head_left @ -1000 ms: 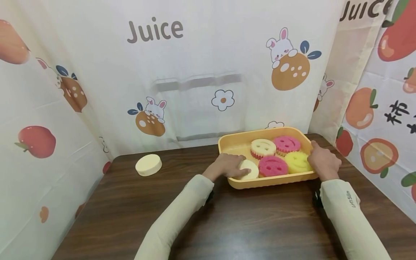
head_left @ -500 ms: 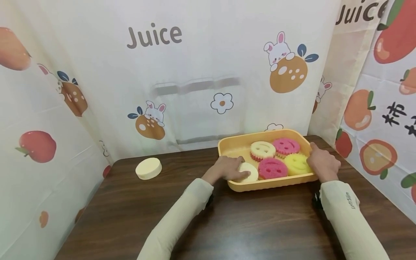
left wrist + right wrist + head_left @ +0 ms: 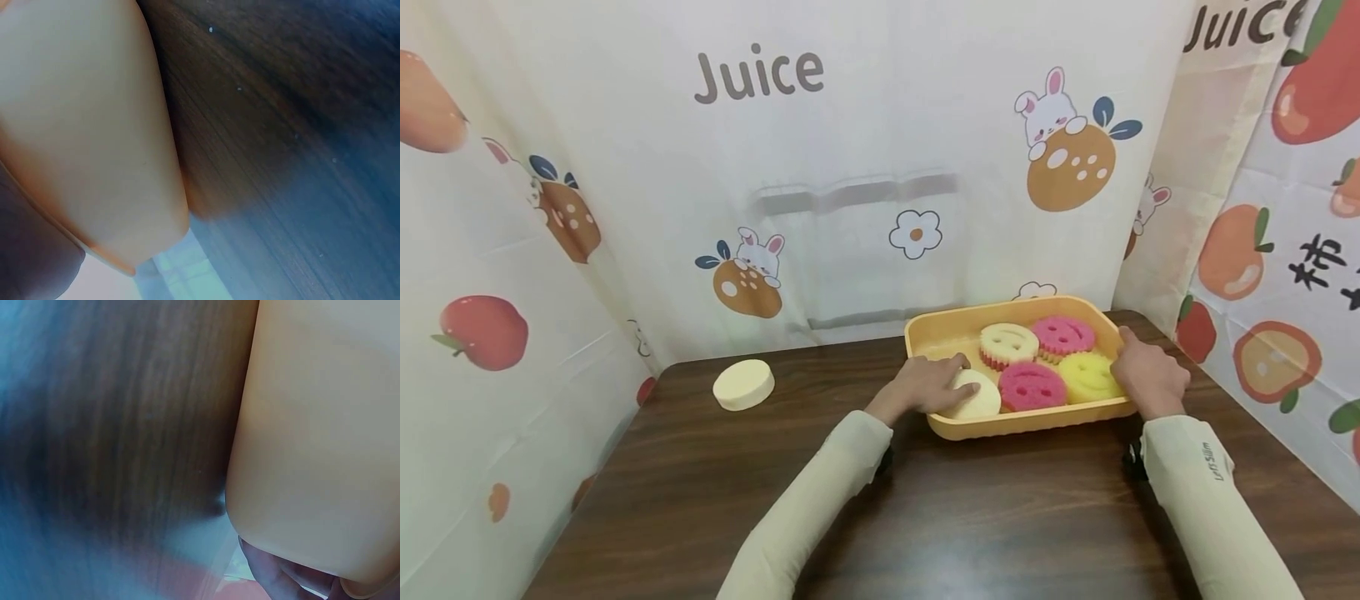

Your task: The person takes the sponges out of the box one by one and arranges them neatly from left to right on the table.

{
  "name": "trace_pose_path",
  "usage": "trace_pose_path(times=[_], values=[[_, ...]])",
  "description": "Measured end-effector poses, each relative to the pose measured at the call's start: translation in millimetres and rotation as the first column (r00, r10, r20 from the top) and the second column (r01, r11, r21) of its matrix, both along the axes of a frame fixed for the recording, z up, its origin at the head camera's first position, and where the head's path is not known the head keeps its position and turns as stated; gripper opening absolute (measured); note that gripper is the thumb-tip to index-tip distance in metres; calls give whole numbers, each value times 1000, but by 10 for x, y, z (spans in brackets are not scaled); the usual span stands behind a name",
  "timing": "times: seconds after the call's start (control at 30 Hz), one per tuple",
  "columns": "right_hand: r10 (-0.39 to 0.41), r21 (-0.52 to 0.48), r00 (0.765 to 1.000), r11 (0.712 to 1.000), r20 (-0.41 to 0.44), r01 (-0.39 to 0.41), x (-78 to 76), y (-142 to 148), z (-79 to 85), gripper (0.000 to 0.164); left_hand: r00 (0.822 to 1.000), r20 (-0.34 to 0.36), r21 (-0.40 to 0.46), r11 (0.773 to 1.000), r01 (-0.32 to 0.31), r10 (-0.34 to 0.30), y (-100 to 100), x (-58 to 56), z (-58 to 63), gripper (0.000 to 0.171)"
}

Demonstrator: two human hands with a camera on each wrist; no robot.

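Observation:
A yellow-orange plastic tray [image 3: 1030, 423] sits at the back right of the dark wooden table. From over its left rim my left hand [image 3: 921, 385] reaches in and holds a round cream sponge [image 3: 981, 405] in the front left corner, thumb across the top. My right hand [image 3: 1150, 375] grips the tray's right side; the right wrist view shows its fingers [image 3: 269, 572] curled against the outer wall. Also in the tray are a yellow smiley sponge [image 3: 1088, 379], a cream-and-pink one [image 3: 1009, 343] and two pink ones, the nearer pink sponge [image 3: 1032, 387] beside the held sponge.
Another round cream sponge [image 3: 743, 385] lies alone at the back left of the table [image 3: 985, 517]. Behind the table hangs a white printed curtain [image 3: 865, 125], close to the tray's back rim. More printed cloth hangs along both sides.

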State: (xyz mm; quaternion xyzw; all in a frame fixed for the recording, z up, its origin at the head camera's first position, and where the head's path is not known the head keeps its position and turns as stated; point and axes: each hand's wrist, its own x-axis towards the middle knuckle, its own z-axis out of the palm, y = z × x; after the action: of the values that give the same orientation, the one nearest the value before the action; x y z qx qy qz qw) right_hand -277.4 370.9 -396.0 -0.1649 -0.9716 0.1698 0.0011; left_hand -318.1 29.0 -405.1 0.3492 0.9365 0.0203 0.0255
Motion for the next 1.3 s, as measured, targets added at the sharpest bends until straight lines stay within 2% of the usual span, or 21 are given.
trace_pose_path(times=[0.23,0.43,0.8,1.3], values=[[-4,2,1000,1000,6,4,-13,22,-5,58,1000,3,20,1000,-1,1,1,16,20,50],[-2,4,1000,1000,-9,2,11,-4,-4,59,1000,3,29,1000,1,-1,-19,49,32,50],[-5,3,1000,1000,4,5,11,-10,11,59,999,-21,76,997,29,-28,-25,-1,-22,50],[-5,-16,1000,1000,10,5,2,-3,6,59,1000,11,155,988,18,-20,-55,51,0,49]])
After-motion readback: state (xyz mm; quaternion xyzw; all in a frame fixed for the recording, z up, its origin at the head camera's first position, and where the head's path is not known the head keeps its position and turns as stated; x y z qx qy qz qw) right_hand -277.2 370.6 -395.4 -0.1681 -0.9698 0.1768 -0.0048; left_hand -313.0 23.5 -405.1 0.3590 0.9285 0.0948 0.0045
